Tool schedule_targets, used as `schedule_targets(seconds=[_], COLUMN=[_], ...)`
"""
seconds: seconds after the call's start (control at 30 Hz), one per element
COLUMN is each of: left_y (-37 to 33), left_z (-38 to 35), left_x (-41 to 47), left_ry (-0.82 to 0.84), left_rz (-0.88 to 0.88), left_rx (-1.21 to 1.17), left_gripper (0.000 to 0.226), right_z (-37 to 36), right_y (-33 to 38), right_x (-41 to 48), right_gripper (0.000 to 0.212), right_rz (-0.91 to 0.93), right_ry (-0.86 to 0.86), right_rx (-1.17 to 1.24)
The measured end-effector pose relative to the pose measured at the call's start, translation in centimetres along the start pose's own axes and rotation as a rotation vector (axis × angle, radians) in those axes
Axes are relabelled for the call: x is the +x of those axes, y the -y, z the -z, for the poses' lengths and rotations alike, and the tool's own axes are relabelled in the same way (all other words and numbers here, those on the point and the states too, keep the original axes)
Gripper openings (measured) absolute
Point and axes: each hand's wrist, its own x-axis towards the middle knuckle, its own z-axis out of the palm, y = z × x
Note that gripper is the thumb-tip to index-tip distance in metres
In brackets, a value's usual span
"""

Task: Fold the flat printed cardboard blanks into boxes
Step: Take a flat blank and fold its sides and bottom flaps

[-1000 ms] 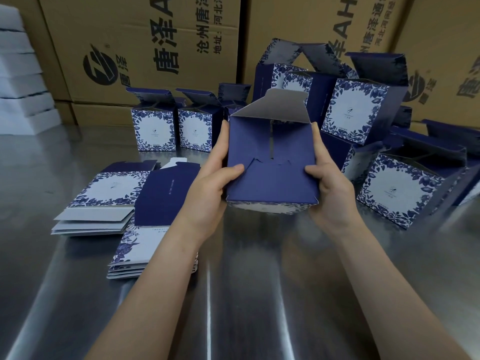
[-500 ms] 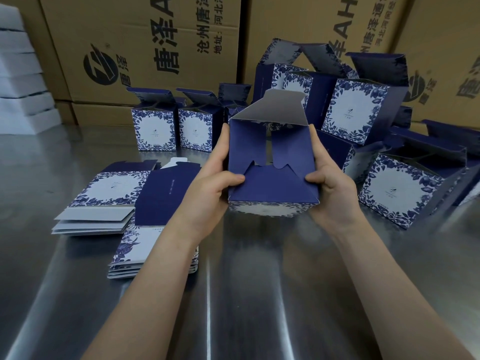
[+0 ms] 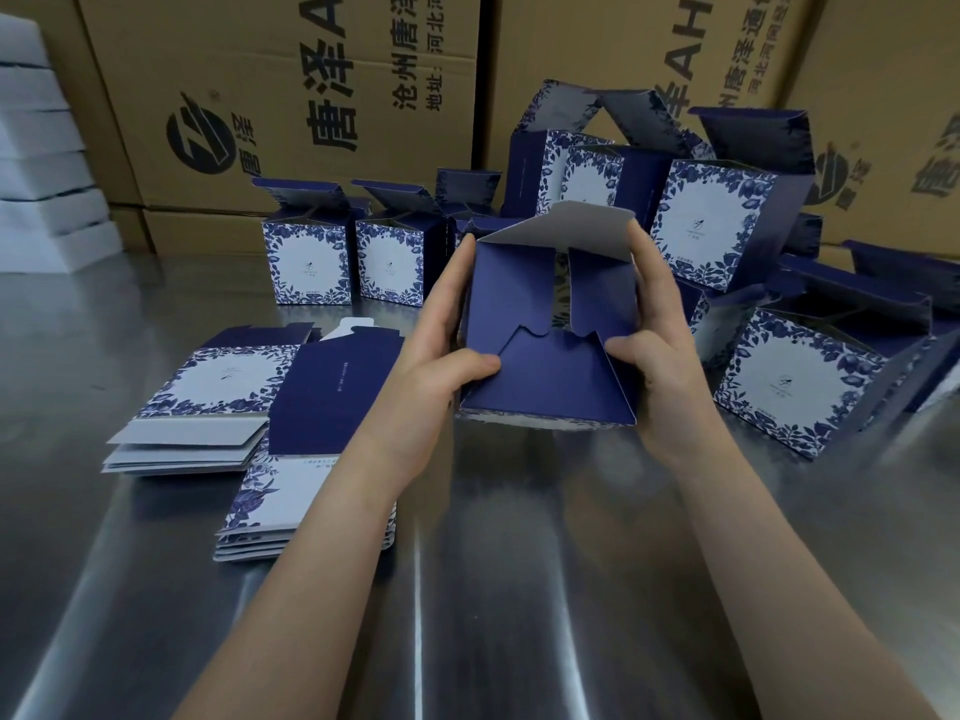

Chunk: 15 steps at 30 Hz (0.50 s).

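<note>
1. Swung further up off the base since half a second ago: near flap (image 3: pixel 550 376) of the half-folded box (image 3: pixel 514 288), scalloped edge now clear of the two side flaps (image 3: pixel 602 293). Wider too, the slit between those two, with a strip of printed pattern showing through.
2. Reading that for the task: bottom lock not seated yet, so no finished box. Probably still needs the near flap pressed back in and tucked under the side flaps.
3. Held up above the desk (image 3: pixel 519 589) at dead centre, bottom end turned toward the camera, grey-backed lid flap (image 3: pixel 587 231) poking up at 12 o'clock.
4. Left hand (image 3: pixel 431 376): clamped on the 9 o'clock wall, fingers laid straight up the outside, thumb hooked over onto the near flap. Right hand (image 3: pixel 670 366): mirrored on the 3 o'clock wall, thumb on the flap's other corner.
5. Counting flat blanks (image 3: pixel 208 387): two stacks, one at 9 o'clock of the box, the second stack (image 3: pixel 291 491) at 8 o'clock, partly under the left forearm. Too thin to count sheet by sheet.
6. Counting folded boxes (image 3: pixel 306 262): two upright at 11 o'clock, lids open, a third half hidden behind. Then a jumbled heap (image 3: pixel 722 220) from 1 to 3 o'clock, at least four more, overlapping too much for an exact figure.
7. Behind it all, at least three brown cartons (image 3: pixel 280 96) across 12 o'clock, plus one stack of white slabs (image 3: pixel 41 174) at 10 o'clock.
</note>
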Motion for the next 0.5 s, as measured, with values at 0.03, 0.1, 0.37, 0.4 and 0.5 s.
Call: schedule_targets(seconds=[0.03,0.1,0.37,0.4,0.5], left_y=[0.03,0.08,0.2,0.23,0.31], left_z=[-0.05,-0.1,-0.19,-0.29,-0.64], left_x=[-0.04,-0.09,-0.18,-0.14,-0.09], left_ry=[0.003,0.01,-0.017,-0.041,-0.109], left_rz=[-0.008,-0.017,-0.065,-0.075,-0.099], left_rx=[0.011,0.031,0.047,0.046,0.054], left_gripper=[0.081,0.08,0.073,0.069,0.066], right_z=[0.04,0.07,0.08,-0.03,-0.34], right_y=[0.0,0.04,0.0,-0.04,-0.18], right_x=[-0.02,0.01,0.09,0.09,0.06], right_gripper=[0.077,0.073,0.059,0.055,0.048], right_rz=[0.012,0.031,0.049,0.045,0.036], right_ry=[-0.014,-0.032,-0.051,-0.057,-0.1], right_rx=[0.008,0.026,0.054,0.052,0.029])
